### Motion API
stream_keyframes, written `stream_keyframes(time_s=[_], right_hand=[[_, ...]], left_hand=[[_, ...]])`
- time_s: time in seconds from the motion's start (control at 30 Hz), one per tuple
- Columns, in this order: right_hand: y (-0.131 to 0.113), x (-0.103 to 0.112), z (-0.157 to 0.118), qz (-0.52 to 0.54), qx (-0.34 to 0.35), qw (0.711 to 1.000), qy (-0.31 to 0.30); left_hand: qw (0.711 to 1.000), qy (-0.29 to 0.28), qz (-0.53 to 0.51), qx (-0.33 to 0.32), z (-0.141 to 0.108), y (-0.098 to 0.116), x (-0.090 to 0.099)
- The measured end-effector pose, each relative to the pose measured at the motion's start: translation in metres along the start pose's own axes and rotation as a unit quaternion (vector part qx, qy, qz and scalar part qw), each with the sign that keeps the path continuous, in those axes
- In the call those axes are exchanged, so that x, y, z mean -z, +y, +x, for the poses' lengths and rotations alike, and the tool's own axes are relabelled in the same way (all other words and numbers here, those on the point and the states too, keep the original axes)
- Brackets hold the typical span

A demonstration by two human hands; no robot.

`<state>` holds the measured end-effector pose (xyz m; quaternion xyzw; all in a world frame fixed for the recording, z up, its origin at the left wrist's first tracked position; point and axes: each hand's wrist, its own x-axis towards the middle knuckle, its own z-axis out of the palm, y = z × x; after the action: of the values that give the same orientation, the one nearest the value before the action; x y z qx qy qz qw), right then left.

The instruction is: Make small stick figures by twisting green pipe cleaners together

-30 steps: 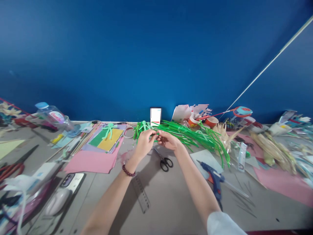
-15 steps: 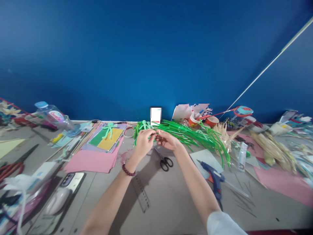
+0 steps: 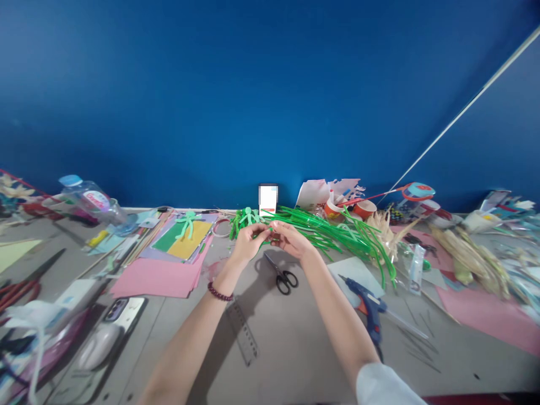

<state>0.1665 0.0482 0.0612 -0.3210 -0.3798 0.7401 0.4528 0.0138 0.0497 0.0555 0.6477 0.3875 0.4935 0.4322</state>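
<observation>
My left hand (image 3: pixel 251 241) and my right hand (image 3: pixel 291 237) meet in the middle, fingertips pinched together on a small green piece (image 3: pixel 270 229), mostly hidden by the fingers. Just behind them lies a bundle of green stems (image 3: pixel 329 228), with a light green figure (image 3: pixel 250 215) to its left. Scissors with black handles (image 3: pixel 283 278) rest on the table below the hands. A clear ruler (image 3: pixel 243 332) lies between my forearms.
On the left are pink sheets (image 3: pixel 156 275), a phone (image 3: pixel 126 309), a white mouse (image 3: pixel 100 346) and a bottle (image 3: pixel 90 197). A glue gun (image 3: pixel 371 309) lies beside my right forearm. An upright screen (image 3: pixel 268 199) stands at the wall, paper cups (image 3: pixel 365 209) to its right.
Both hands have shifted slightly, with the fingertips closer together. More of the green piece and of the scissors' blades now shows.
</observation>
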Motion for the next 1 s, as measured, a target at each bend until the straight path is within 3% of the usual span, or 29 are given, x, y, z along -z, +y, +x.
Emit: stream_keyframes(time_s=[0.33, 0.53, 0.8, 1.0], right_hand=[[0.002, 0.002, 0.001, -0.004, -0.004, 1.000, -0.017], [0.002, 0.004, 0.004, -0.088, 0.061, 0.994, 0.030], [0.002, 0.001, 0.008, -0.205, 0.132, 0.962, 0.124], [0.003, 0.002, 0.011, -0.277, 0.168, 0.921, 0.216]], left_hand=[[0.998, 0.009, 0.058, -0.008, -0.003, 0.010, 0.000], [0.999, 0.013, 0.043, 0.005, -0.001, 0.004, 0.002], [0.996, 0.001, 0.090, 0.004, -0.001, 0.004, 0.001], [0.963, 0.043, 0.250, -0.086, -0.006, 0.000, -0.006]])
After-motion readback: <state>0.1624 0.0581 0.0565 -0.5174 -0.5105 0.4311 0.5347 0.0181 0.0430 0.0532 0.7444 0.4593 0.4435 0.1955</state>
